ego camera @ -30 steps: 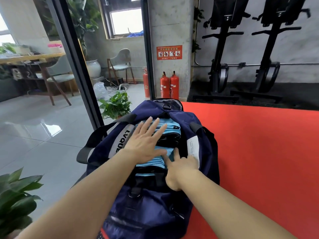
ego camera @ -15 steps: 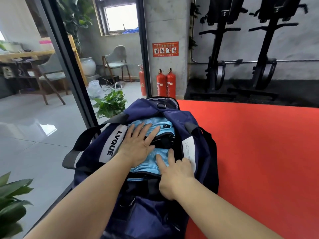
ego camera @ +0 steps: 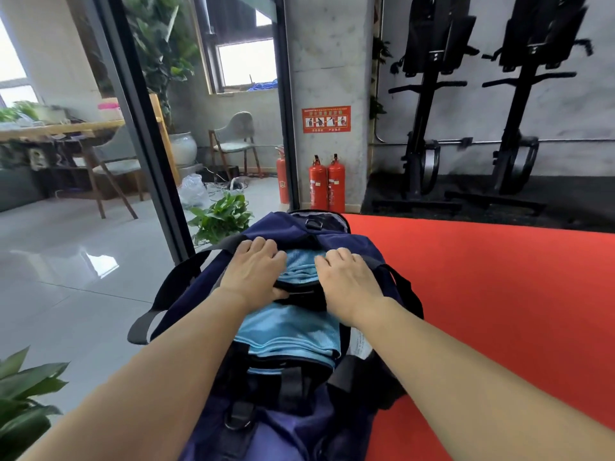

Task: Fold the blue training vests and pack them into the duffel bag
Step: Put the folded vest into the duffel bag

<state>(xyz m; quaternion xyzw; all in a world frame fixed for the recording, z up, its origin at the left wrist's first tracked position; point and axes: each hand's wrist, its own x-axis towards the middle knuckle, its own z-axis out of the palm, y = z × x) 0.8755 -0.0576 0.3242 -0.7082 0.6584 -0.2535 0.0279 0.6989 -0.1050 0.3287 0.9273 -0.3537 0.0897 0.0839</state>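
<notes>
The navy duffel bag (ego camera: 336,239) lies open in front of me, half on the red mat. Folded light blue training vests (ego camera: 288,331) fill its opening, with a black band crossing them in the middle. My left hand (ego camera: 253,272) grips the left edge of the opening near the far end, fingers curled over the fabric and thumb by the black band. My right hand (ego camera: 349,282) grips the right edge opposite it, fingertips curled in beside the blue mesh. Both hands hide part of the far vest.
The red mat (ego camera: 492,294) spreads to the right. Left of the bag is a glossy tiled floor (ego camera: 66,287) with a potted plant (ego camera: 221,216) and a dark door frame (ego camera: 149,154). Fire extinguishers (ego camera: 327,183) and black exercise machines (ego camera: 422,128) stand beyond.
Both hands left the top of the vests, where they lay flat, and moved to the far end of the opening, curling round the bag's two edges. The camera tilted lower.
</notes>
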